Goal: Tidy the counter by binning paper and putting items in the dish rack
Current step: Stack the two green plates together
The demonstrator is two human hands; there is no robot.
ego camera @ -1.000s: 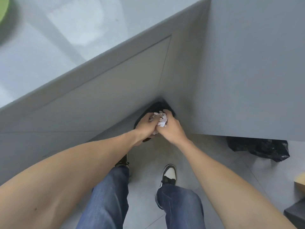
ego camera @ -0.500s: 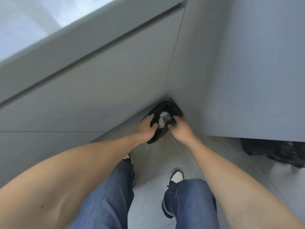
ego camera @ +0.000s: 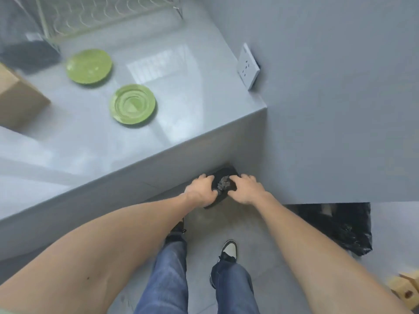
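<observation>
Grey counter [ego camera: 181, 123] beside black bin [ego camera: 223, 177], crumpled paper [ego camera: 223, 184] inside, left hand [ego camera: 200, 189] and right hand [ego camera: 246, 189] grip clamped on bin rim

Single head view, looking steeply down past counter [ego camera: 158, 123] edge to floor [ego camera: 226, 223], close.

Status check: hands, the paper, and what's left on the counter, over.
Left hand and right hand gripping the black bin bag rim. Crumpled paper inside. Two green plates on the counter, dish rack empty.

Bare forearms [ego camera: 127, 225] — blue jeans [ego camera: 167, 279], black-and-white sneakers [ego camera: 229, 248].
</observation>
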